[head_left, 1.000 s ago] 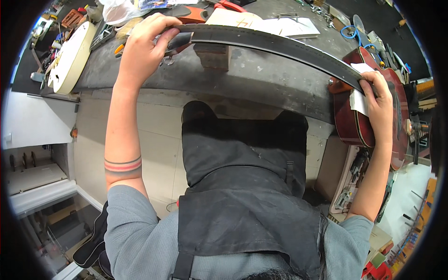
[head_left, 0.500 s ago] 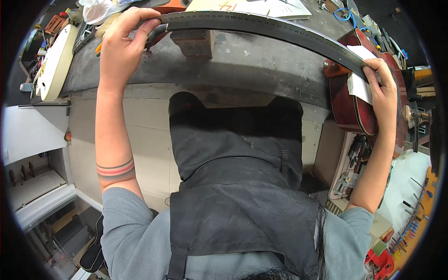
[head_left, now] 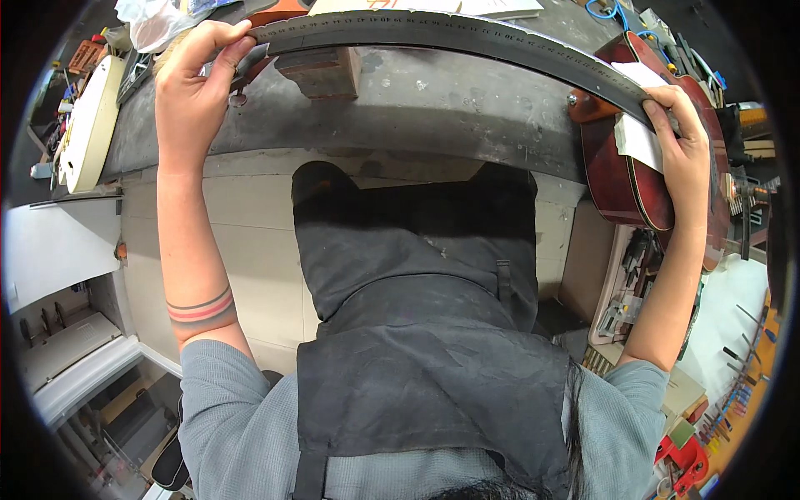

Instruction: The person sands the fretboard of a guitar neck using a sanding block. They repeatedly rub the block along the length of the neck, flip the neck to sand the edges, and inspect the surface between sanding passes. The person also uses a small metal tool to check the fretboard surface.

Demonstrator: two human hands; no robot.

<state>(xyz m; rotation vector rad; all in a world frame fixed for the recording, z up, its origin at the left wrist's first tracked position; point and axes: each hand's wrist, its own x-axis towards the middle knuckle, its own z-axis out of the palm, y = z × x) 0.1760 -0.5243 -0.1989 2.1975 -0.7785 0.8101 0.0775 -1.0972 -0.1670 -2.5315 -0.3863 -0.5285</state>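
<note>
A long black straightedge (head_left: 442, 35) with ruler markings and a notched upper edge spans the space above the workbench. My left hand (head_left: 196, 92) pinches its left end between thumb and fingers. The right end is gripped by my right hand (head_left: 685, 150), beside a dark red guitar (head_left: 608, 175). White paper (head_left: 640, 143) lies against the guitar body, close to my right fingers. Under the left part of the straightedge stands a dark wooden block (head_left: 321, 73), its top partly covered from view.
The grey workbench (head_left: 467, 104) runs across in front of me. At the left leans a cream guitar body (head_left: 92, 125). Plastic bags (head_left: 158, 21) and blue cord (head_left: 607, 12) lie at the back. A tool tray (head_left: 618, 287) sits low at the right, near a tool rack (head_left: 737, 392).
My left hand and the straightedge's left end have shifted left and slightly up in the picture. My right hand is slightly higher; the whole view has shifted a little. Both grips are kept.
</note>
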